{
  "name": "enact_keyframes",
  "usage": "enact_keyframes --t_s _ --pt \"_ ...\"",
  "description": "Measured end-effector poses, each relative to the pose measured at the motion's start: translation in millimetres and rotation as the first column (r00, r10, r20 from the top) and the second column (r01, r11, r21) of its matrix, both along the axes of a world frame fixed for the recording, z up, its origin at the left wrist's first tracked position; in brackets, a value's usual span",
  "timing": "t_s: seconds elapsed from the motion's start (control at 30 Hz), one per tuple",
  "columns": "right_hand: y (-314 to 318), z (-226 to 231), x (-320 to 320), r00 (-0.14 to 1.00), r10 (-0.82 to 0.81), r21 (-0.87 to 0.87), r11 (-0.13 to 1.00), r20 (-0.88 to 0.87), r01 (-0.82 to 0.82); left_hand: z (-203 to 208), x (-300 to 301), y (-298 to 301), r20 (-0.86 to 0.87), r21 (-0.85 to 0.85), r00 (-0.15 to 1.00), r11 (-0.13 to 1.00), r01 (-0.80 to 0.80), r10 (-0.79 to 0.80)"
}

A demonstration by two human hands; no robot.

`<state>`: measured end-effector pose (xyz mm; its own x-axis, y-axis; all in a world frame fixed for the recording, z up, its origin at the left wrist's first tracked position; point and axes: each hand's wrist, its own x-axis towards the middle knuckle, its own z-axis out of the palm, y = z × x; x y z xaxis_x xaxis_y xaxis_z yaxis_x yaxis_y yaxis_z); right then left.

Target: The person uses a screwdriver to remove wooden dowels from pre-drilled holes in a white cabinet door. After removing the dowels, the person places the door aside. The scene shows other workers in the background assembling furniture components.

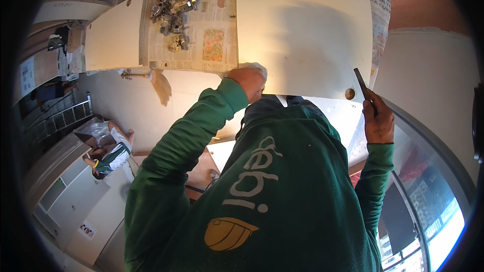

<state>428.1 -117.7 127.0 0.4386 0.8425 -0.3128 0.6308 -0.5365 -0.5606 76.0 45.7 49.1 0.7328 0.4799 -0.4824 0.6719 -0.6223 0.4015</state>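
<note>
A large white board (302, 25) lies flat in front of me, with a round hole (349, 93) near its right front corner. My left hand (248, 81), in a green sleeve, presses a white cloth (256, 66) against the board's front edge. My right hand (378, 120) is at the board's right corner and grips a thin dark flat tool (361, 81), whose tip points up beside the hole.
Newspaper (212, 30) to the left of the board carries a heap of metal hinges (174, 10). A smaller white panel (113, 40) lies further left. Below it are a broom (159, 83) and a person (108, 153) lying on the floor. A window (433, 206) is at the lower right.
</note>
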Motion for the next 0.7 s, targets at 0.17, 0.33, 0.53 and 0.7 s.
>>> enact_keyframes --t_s 0.17,0.33,0.53,0.7 --pt "-1.0 0.4 2.2 1.0 0.004 0.015 1.0 0.021 -0.004 -10.4 -2.0 -10.3 0.017 0.055 1.0 0.998 0.018 -0.018" --pt "-9.2 0.9 11.7 1.0 -0.01 0.046 0.999 0.002 0.009 0.9 -23.2 -14.6 0.279 0.154 0.95 0.971 -0.186 0.138" --pt "-4.7 28.4 29.8 0.986 -0.162 0.096 0.983 0.032 0.158 25.7 92.8 -30.0 0.594 -0.585 0.274 0.639 -0.499 0.757" --pt "20.8 69.3 43.3 0.965 -0.163 0.217 0.969 0.205 0.117 49.3 194.6 -84.5 0.689 0.013 0.724 1.0 -0.01 -0.002"
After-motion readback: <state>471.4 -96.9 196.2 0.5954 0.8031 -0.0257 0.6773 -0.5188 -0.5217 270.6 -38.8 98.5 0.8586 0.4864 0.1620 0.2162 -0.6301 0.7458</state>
